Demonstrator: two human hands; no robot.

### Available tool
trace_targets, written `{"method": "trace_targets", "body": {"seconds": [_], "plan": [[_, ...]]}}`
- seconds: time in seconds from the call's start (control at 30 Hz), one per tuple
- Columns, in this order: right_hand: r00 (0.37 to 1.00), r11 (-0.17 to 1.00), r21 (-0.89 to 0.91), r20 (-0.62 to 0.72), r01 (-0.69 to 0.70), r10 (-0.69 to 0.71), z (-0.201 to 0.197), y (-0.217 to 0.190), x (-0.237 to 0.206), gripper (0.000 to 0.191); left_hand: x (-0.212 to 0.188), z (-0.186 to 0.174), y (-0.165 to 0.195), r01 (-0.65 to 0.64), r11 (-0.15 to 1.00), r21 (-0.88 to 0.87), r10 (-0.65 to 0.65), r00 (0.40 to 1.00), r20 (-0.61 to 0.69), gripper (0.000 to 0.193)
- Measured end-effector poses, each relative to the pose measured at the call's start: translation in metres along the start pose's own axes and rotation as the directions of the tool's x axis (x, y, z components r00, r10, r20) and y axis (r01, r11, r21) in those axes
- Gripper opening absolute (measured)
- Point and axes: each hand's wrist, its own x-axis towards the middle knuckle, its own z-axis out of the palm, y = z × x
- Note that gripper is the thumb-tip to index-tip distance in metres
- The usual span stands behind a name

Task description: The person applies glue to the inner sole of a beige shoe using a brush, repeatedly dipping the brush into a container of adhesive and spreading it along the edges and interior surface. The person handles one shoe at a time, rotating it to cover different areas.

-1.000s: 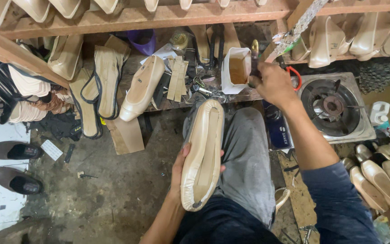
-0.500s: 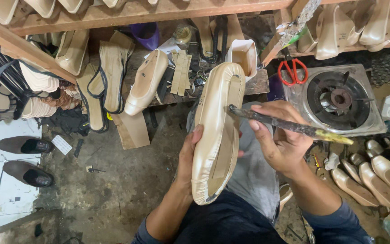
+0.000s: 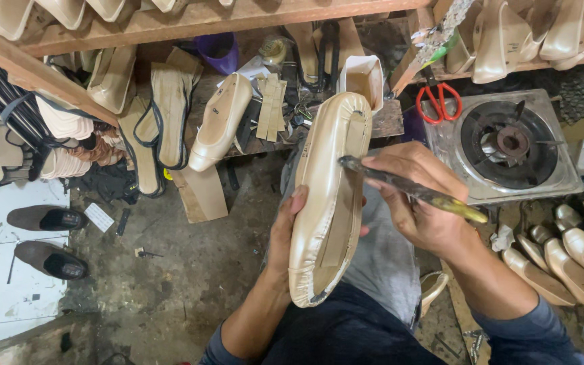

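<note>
In right hand (image 3: 417, 203): brush (image 3: 410, 189), gripped.

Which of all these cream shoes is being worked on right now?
The one on the lap: the left hand holds this shoe sole-up while the right hand puts a brush to it.

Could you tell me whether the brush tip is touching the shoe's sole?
Touching: in the head view the brush tip lies on the shoe sole, with no gap showing.

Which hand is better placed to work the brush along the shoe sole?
The right hand: it already grips the brush, whose tip lies on the sole of the cream shoe. The left hand is busy holding that shoe from its side.
</note>
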Motion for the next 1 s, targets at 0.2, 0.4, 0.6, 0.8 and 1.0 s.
{"method": "trace_targets", "body": {"seconds": [0.2, 0.4, 0.6, 0.8, 1.0], "plan": [[0.998, 0.998, -0.041, -0.004, 0.056, -0.056, -0.003, -0.004, 0.001, 0.028, -0.002, 0.001, -0.001, 0.032, 0.999, 0.007, -0.031, 0.998, -0.056, 0.073], [0.999, 0.998, -0.043, 0.005, 0.05, -0.05, -0.004, -0.004, 0.003, 0.028, -0.003, 0.005, -0.001, 0.017, 1.0, 0.025, -0.016, 0.999, -0.033, 0.071], [0.998, 0.998, 0.001, 0.021, 0.059, -0.059, -0.003, -0.007, 0.001, 0.033, -0.005, 0.005, -0.001, -0.006, 0.999, 0.046, 0.009, 0.998, -0.066, 0.071], [0.998, 0.998, 0.03, 0.023, 0.063, -0.064, 0.0, -0.012, -0.006, 0.035, -0.006, 0.001, -0.003, 0.033, 0.999, 0.029, -0.03, 0.996, -0.08, 0.077], [0.995, 0.992, 0.072, 0.009, 0.103, -0.104, 0.004, -0.011, -0.014, 0.035, -0.002, -0.005, -0.008, 0.054, 0.998, -0.014, -0.056, 0.989, -0.137, 0.078]]}}
